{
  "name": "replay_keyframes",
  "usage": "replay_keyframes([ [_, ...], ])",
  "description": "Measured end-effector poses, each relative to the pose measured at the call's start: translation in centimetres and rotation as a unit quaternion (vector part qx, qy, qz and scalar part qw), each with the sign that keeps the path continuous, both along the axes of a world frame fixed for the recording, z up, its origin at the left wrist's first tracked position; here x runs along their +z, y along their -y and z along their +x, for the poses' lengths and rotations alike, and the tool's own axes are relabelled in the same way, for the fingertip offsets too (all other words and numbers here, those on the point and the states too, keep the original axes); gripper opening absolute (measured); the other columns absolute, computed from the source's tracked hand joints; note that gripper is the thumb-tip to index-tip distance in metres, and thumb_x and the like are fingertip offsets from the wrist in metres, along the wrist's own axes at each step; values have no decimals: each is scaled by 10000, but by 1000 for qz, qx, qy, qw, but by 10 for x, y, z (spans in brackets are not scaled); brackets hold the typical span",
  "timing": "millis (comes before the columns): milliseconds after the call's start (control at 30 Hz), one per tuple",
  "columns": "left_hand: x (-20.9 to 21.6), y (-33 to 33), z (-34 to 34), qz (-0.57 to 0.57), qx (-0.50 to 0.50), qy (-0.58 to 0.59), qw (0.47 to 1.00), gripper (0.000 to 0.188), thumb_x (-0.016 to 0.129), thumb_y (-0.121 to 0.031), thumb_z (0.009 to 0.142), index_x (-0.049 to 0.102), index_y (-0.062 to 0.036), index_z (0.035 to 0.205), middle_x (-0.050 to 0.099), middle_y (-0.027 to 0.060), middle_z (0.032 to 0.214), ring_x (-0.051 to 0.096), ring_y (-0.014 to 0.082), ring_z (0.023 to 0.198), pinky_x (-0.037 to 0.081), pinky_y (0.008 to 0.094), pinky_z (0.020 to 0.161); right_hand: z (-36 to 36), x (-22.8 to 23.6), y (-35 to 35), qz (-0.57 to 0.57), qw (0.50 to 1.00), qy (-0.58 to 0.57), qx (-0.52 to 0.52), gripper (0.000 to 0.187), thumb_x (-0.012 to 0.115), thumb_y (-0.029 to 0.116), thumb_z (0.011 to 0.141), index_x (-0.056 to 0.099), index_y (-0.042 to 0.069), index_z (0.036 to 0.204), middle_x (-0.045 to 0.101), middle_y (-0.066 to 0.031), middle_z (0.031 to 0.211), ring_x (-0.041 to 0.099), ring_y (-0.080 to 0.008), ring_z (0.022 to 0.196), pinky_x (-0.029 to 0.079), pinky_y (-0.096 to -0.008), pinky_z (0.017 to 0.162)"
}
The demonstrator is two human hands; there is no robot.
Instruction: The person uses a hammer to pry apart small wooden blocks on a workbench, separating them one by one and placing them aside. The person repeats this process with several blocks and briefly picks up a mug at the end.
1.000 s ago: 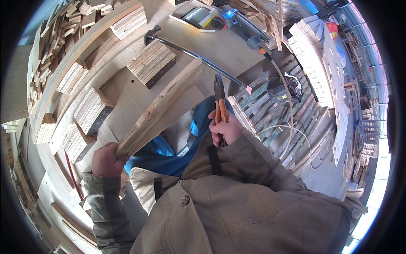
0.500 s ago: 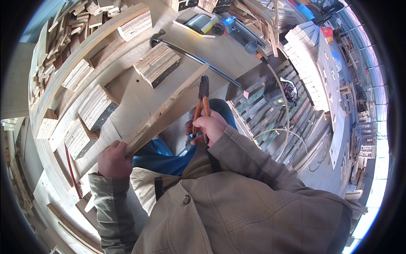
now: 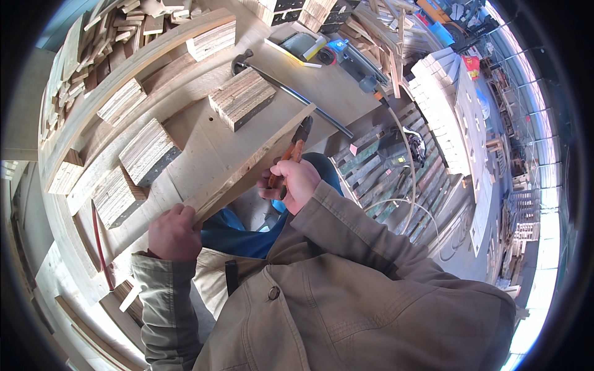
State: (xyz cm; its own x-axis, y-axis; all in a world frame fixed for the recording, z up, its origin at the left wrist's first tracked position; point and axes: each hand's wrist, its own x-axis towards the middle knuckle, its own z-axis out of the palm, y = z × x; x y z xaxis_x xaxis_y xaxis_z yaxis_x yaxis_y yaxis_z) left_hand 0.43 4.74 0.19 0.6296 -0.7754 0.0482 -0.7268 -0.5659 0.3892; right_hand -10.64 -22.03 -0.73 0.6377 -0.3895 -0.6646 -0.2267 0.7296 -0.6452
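Observation:
My left hand [image 3: 174,234] grips the near end of a long, narrow wooden board [image 3: 255,159], which slants away to the upper right above the bench. My right hand [image 3: 298,183] is closed round the orange handles of a pair of pliers [image 3: 299,137]. The dark jaws of the pliers point up and touch or overlap the board close to its far end; exactly how they meet it I cannot tell. Beyond the board lies a claw hammer [image 3: 291,91] with a metal shaft, its head beside a laminated wood block [image 3: 241,98].
Several more wood blocks [image 3: 148,151] stand along a curved wooden rail [image 3: 133,55] on the left. Scrap wood [image 3: 80,68] is heaped behind it. A nail gun [image 3: 371,83] with an air hose [image 3: 411,167] lies at the right, above a slatted pallet [image 3: 427,185]. A red rod [image 3: 101,247] rests at lower left.
The pliers have tilted and moved left towards the board, with my right hand. My left hand keeps its hold on the board. The whole view has shifted slightly.

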Motion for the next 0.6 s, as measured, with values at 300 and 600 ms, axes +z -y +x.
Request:
replay_keyframes([
  [300, -1, 0, 1, 28, 1, -1, 1000, 221, 823, -141, 820, 630, -55, 886, 667, 152, 883, 702, 408, 811, 563, 533, 703, 27, 5, -9, -16, 1000, 7, -2, 155, 617, 54, 931, 640, -40, 1052, 652, -126, 895, 693, -239, 772, 592, -399, 654],
  [600, -2, 0, 3, 35, 2, -10, 999, 228, 823, -156, 827, 626, -58, 888, 669, 145, 885, 702, 405, 810, 563, 534, 694, 38, 4, -20, 28, 996, 7, -85, 12, 590, 46, 891, 589, 43, 879, 538, -61, 808, 535, -178, 650, 469, -384, 562],
])
